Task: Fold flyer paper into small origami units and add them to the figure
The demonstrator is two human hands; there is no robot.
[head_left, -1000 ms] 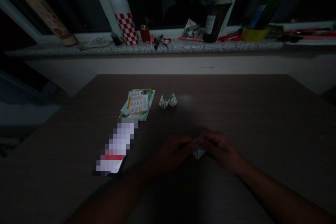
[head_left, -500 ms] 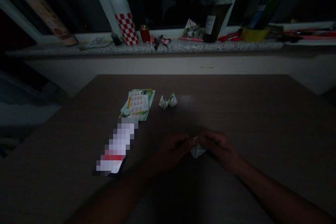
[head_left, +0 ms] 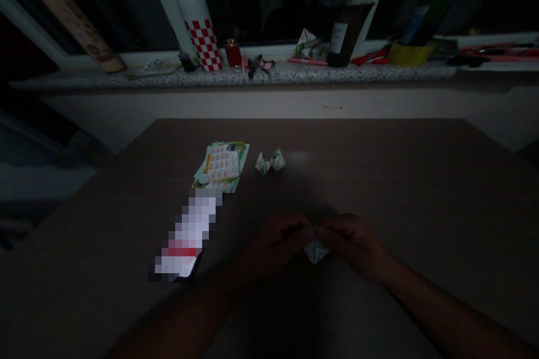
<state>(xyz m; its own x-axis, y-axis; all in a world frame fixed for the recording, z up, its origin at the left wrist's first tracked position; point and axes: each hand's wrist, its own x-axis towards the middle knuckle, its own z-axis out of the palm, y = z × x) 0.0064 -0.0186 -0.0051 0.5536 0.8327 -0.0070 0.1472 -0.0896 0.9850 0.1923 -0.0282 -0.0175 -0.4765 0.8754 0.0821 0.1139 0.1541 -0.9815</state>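
Note:
A small piece of folded paper, pale with its point downward, is pinched between both hands over the front middle of the table. My left hand grips its left side, thumb on the near face. From the right, my right hand holds the other side the same way, the two thumbs almost meeting. The fingers hide the paper's upper part. Beyond the hands stand two small folded paper shapes, green and white, side by side. Left of them lies a stack of printed paper sheets.
A blurred-out phone-like object lies left of my hands on the wooden table. Behind it, the granite windowsill bears a red-checked white bottle, a small red jar, a dark labelled bag and a green bottle.
Both hands have shifted slightly toward me with the folded paper, and the thumbs have drawn closer together over it. The things on the table stay where they were.

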